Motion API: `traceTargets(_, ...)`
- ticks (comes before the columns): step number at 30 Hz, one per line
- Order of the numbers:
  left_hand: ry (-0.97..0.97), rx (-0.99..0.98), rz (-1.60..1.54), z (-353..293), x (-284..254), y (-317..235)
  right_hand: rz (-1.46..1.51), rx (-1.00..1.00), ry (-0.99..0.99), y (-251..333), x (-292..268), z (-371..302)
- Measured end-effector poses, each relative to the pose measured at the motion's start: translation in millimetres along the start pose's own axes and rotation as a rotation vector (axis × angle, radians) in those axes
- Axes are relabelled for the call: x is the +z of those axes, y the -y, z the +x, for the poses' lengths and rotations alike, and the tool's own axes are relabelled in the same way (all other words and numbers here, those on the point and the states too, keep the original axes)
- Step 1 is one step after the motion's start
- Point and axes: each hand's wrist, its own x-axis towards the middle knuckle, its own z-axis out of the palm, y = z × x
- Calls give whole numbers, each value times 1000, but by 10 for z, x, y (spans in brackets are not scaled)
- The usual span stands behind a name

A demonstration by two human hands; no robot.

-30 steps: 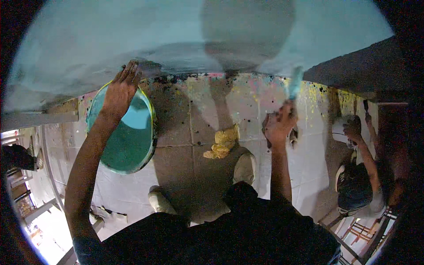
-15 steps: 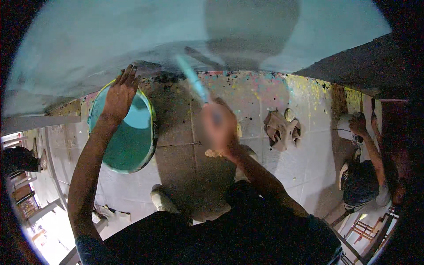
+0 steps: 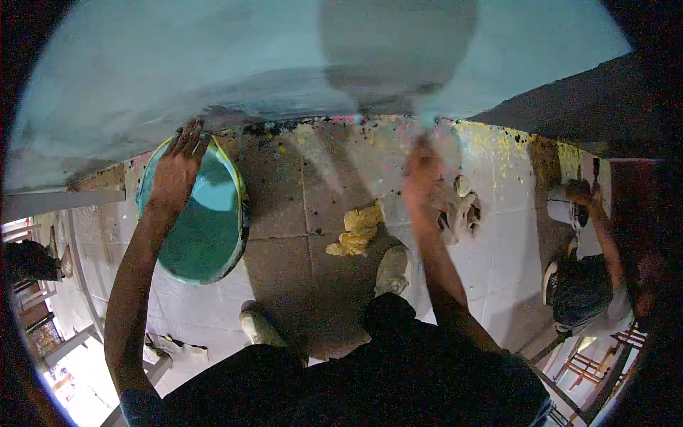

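My left hand [image 3: 178,171] reaches across a round paint bucket [image 3: 242,245] and grips its far rim, the fingers dark with paint and bent over the edge. Inside the bucket is blue-green paint [image 3: 196,238], with a lighter patch. My right hand [image 3: 425,171] is smeared by motion, low against the wall right of centre. It is closed on a paintbrush [image 3: 425,124], of which only a pale blue blur shows now. Ahead is a wall [image 3: 213,43] covered in light blue, with darker streaks along its lower edge.
A crumpled yellow cloth [image 3: 358,229] lies on the paint-spattered floor [image 3: 277,206] near my shoe [image 3: 393,270]. Crumpled brown material [image 3: 462,213] lies beside my right forearm. At far right a co-worker's hand [image 3: 580,191] holds a whitish container [image 3: 562,208]. A ledge [image 3: 64,203] runs along the left.
My right hand has swung right with the brush, from the middle to near the brown material, uncovering the yellow cloth. My left hand keeps its hold on the bucket rim.
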Motion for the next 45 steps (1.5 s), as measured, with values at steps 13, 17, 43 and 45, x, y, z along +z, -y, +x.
traceTargets(13, 96, 11, -160, -1270, -82, 167, 343, 39, 492, 1159, 314, -648)
traceTargets(17, 99, -118, -242, -1767, 37, 211, 283, 125, 531, 1133, 181, -607)
traceTargets(43, -101, 25, -541, -2239, 694, 21, -398, -897, 1523, 2801, 1191, -354)
traceTargets(45, -110, 19, -570, -2277, 674, 5, -491, -913, 1664, 2819, 1332, -316)
